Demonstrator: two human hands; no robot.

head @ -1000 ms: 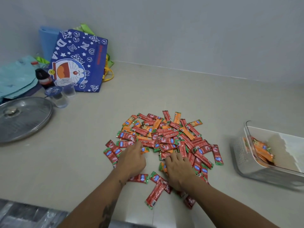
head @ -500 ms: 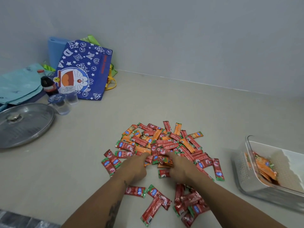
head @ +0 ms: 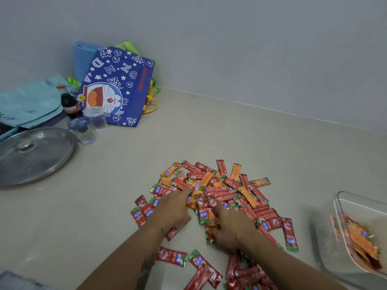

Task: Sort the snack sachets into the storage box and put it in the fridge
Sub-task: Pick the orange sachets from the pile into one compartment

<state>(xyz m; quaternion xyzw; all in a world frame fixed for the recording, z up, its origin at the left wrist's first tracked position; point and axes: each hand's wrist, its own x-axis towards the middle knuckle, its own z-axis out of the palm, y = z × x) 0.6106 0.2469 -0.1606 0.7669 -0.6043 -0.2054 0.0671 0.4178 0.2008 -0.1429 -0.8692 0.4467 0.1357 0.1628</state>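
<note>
The sachets (head: 217,197) are coloured red and orange, with green ends and small blue logos. Orange ones are seen in the clear box (head: 343,233) at right. The far-left bag (head: 120,88) is printed blue with white stars and a cartoon cat. Pale beige is shown by the floor (head: 209,132).

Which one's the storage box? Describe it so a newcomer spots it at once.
Start from the big heap of red and orange sachets in the middle of the pale counter, then look to the right edge of the view. The storage box sits there, partly cut off by the frame. It is the only clear plastic container, with a perforated white side and orange sachets already inside.
</note>
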